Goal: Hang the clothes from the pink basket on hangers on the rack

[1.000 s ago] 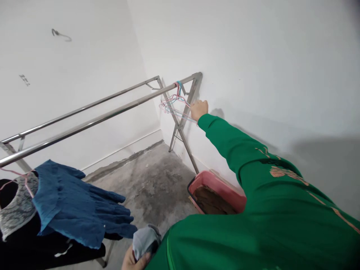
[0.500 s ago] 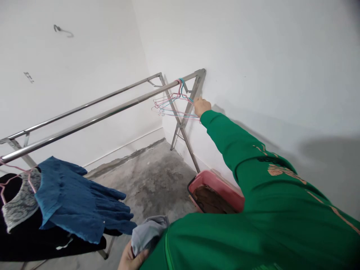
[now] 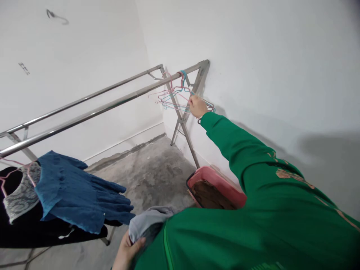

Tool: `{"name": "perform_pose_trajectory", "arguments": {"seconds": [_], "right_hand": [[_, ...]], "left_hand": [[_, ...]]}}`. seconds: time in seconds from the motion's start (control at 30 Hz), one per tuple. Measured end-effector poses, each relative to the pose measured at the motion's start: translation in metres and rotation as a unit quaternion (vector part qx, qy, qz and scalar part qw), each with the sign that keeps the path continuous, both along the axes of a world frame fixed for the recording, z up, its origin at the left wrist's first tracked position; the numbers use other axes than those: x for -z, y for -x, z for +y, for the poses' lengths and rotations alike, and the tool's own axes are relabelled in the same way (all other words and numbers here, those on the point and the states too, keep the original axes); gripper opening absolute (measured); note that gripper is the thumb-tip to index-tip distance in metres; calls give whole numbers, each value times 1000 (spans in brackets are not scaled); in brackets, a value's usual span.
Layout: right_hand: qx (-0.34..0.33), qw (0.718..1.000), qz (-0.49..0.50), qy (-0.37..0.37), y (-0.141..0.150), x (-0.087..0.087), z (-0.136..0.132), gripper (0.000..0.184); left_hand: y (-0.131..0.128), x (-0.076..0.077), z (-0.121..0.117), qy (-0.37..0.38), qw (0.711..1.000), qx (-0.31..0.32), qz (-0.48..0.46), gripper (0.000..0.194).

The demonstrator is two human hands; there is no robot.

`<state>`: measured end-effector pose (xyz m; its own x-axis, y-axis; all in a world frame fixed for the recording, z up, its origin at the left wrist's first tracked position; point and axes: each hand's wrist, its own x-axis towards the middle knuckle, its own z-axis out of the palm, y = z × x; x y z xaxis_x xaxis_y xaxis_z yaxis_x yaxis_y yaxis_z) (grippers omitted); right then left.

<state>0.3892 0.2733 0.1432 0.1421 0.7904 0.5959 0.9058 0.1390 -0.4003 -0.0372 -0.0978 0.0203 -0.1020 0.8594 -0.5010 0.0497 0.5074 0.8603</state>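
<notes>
My right hand, at the end of a green sleeve, reaches to the far end of a steel drying rack and is closed on a thin wire hanger. It is one of several pink and blue wire hangers bunched on the front rail. My left hand is low at the frame's bottom, gripping a bundled grey cloth against my body.
A blue garment and a black garment with a grey patterned collar hang at the rack's near left end. A pink basin with dark cloth inside sits on the concrete floor by the right wall. White walls meet in the corner.
My right hand has drawn back slightly from the rack's end post, pulling one hanger out of the bunch. The grey cloth has risen a little in my left hand.
</notes>
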Motion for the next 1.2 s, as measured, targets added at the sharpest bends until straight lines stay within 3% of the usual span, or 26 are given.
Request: {"name": "perform_pose_trajectory", "arguments": {"seconds": [0.13,0.2,0.27,0.33,0.4,0.53,0.63,0.77,0.87,0.93,1.03,1.13,1.2], "right_hand": [[-75,979,177,-62,26,56,-35,9],[-156,934,316,-59,49,91,-59,17],[-244,878,413,-10,77,122,-84,31],[-304,829,468,44,104,144,-107,37],[-332,795,501,84,124,154,-125,37],[-377,735,550,127,133,155,-150,38],[-459,664,557,195,122,154,-157,38],[-583,603,452,305,128,145,-161,31],[-605,570,404,382,161,126,-164,25],[-611,559,399,394,190,113,-166,26],[-649,565,382,337,233,104,-162,26],[-690,571,339,288,267,109,-155,22],[-717,560,282,304,282,116,-152,19]], "left_hand": [[4,-33,6,-68,991,-111,-29,62],[11,-56,17,-91,988,-127,-17,69],[24,-74,33,-123,984,-128,-20,66],[39,-86,48,-174,977,-121,-25,62],[49,-95,59,-194,974,-112,-20,56],[54,-117,65,-213,970,-119,-3,53],[56,-130,64,-229,967,-107,11,51],[59,-142,70,-241,968,-72,24,52],[55,-151,81,-243,969,-37,33,54],[50,-157,88,-250,967,-4,43,57],[39,-166,93,-262,963,41,47,58],[30,-172,94,-255,963,70,52,56],[28,-174,94,-243,964,88,57,54]]}}
